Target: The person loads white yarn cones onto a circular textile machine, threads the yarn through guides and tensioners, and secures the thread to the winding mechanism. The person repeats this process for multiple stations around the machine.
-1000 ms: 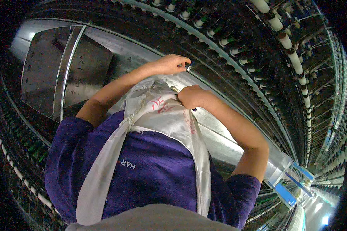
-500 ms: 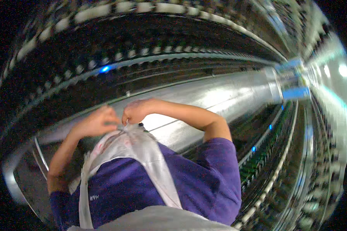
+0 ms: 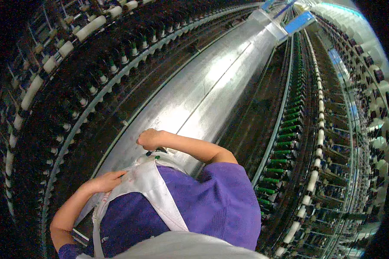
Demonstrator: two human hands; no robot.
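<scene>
My left hand [image 3: 106, 181] lies against the left side of my whitish apron [image 3: 136, 179], fingers stretched out together and touching the cloth. My right hand [image 3: 150, 139] is curled into a fist just beyond the apron's front. Whatever that fist holds, if anything, is hidden. Below it, small dark and green objects [image 3: 157, 157] show at the apron's bunched upper edge; their kind is too small to tell. The apron's straps run over my purple shirt [image 3: 212, 203].
A long, shiny grey strip [image 3: 203, 86] with a seam runs ahead of me between two spinning machines. Green bobbins [image 3: 285, 144] and white rollers [image 3: 313, 181] line the right machine. Upright bobbins [image 3: 112, 67] follow a curved rail on the left. A blue panel [image 3: 299, 22] stands far ahead.
The view has turned toward the right along the strip. My hands, close together at the apron before, are now apart: the left is lower at its side, the right clear of the cloth.
</scene>
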